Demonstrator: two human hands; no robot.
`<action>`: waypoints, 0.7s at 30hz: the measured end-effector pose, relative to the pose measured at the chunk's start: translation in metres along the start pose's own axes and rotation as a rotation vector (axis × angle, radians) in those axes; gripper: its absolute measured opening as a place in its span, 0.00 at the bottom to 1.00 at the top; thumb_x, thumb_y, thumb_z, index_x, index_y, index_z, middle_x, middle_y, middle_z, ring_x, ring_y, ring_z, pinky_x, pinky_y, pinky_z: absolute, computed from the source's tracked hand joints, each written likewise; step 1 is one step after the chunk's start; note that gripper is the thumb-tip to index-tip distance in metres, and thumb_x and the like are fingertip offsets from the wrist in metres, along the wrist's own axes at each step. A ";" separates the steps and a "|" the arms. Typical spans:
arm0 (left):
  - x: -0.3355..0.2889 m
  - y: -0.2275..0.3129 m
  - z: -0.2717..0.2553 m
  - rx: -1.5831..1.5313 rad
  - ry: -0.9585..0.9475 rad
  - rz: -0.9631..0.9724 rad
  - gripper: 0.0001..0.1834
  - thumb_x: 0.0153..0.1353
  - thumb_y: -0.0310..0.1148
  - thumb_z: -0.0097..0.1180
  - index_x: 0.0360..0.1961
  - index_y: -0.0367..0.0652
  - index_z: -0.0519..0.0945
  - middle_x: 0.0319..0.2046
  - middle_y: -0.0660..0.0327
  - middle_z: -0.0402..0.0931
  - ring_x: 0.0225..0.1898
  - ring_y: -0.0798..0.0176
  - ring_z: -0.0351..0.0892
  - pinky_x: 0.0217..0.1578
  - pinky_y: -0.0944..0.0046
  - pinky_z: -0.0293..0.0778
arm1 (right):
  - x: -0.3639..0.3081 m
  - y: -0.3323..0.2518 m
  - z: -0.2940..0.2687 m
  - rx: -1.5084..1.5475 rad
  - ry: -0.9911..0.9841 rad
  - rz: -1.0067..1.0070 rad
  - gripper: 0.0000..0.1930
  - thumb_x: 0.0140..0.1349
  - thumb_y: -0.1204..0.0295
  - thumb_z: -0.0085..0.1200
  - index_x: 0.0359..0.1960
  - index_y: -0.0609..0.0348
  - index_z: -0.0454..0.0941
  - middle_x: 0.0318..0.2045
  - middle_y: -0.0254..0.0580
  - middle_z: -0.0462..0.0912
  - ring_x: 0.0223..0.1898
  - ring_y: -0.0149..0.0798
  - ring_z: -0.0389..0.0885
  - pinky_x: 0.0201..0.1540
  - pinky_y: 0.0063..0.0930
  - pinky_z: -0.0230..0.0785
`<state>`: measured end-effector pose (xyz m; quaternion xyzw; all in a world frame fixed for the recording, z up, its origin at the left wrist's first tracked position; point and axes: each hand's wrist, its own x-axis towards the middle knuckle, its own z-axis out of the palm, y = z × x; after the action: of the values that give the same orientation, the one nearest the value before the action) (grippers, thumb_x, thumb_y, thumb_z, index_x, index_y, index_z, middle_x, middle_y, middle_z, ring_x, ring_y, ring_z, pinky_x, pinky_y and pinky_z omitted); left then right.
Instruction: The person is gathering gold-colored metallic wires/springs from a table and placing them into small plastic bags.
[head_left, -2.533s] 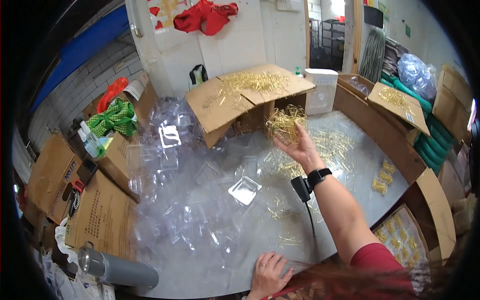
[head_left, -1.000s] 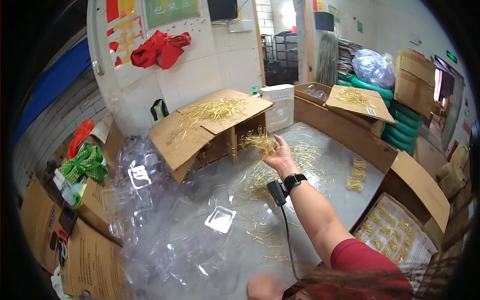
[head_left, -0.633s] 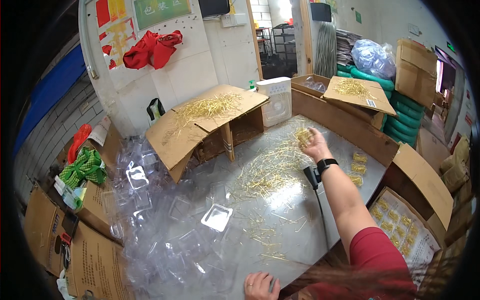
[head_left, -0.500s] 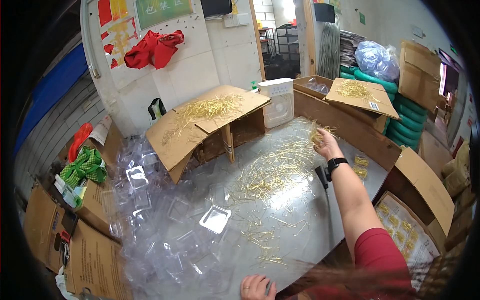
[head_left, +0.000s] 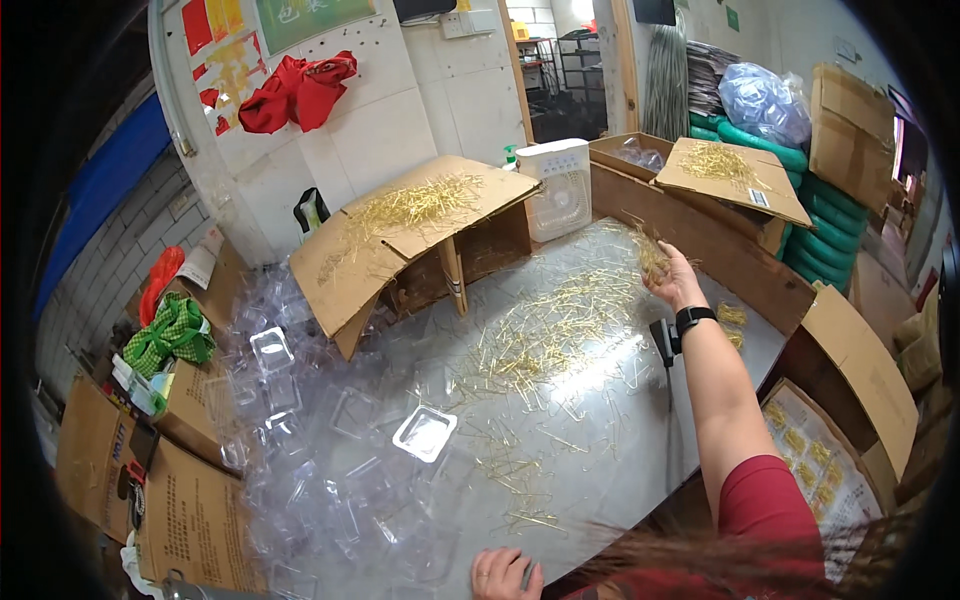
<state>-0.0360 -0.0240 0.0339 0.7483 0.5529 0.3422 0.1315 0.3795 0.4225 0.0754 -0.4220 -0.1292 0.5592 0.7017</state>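
Note:
At the far right of the metal table, my right hand is closed around a bunch of thin gold wire hooks, whose ends stick out past the fingers. A loose spread of the same gold wire pieces covers the middle of the table, left of that hand. My left hand rests on the table's near edge, fingers apart, with nothing in it. Clear plastic trays lie heaped to its left, and one shiny tray sits beside the wires.
A cardboard box topped with gold wires stands at the back, beside a white fan. Another wire-covered cardboard flap is at the back right. Below my right forearm is a dark stand. Bundled wires lie in an open box.
The view has shifted slightly. My right hand, with the wire hooks in it, has moved a little to the right. My left hand stays on the near edge.

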 end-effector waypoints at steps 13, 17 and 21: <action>0.006 0.004 0.001 0.057 0.035 -0.002 0.13 0.63 0.32 0.59 0.43 0.34 0.81 0.50 0.45 0.76 0.57 0.38 0.73 0.61 0.39 0.67 | 0.060 -0.001 -0.028 0.157 -0.188 -0.223 0.08 0.62 0.77 0.58 0.42 0.57 0.76 0.37 0.42 0.80 0.37 0.40 0.81 0.39 0.40 0.83; 0.010 0.006 0.002 0.048 0.026 -0.014 0.13 0.62 0.32 0.59 0.43 0.33 0.81 0.50 0.45 0.76 0.56 0.38 0.73 0.60 0.39 0.68 | 0.044 -0.012 -0.018 -0.051 0.080 -0.253 0.17 0.61 0.78 0.57 0.51 0.55 0.70 0.44 0.42 0.78 0.41 0.40 0.81 0.37 0.39 0.84; 0.004 -0.002 0.004 0.057 0.046 0.005 0.12 0.62 0.32 0.59 0.42 0.33 0.81 0.50 0.44 0.76 0.56 0.38 0.73 0.59 0.38 0.69 | -0.014 -0.012 0.015 -0.518 0.121 -0.332 0.13 0.62 0.76 0.57 0.48 0.57 0.74 0.37 0.36 0.78 0.36 0.34 0.79 0.37 0.33 0.82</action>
<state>-0.0346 -0.0193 0.0315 0.7451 0.5635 0.3435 0.0966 0.3731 0.4164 0.0970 -0.5924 -0.2925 0.3592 0.6592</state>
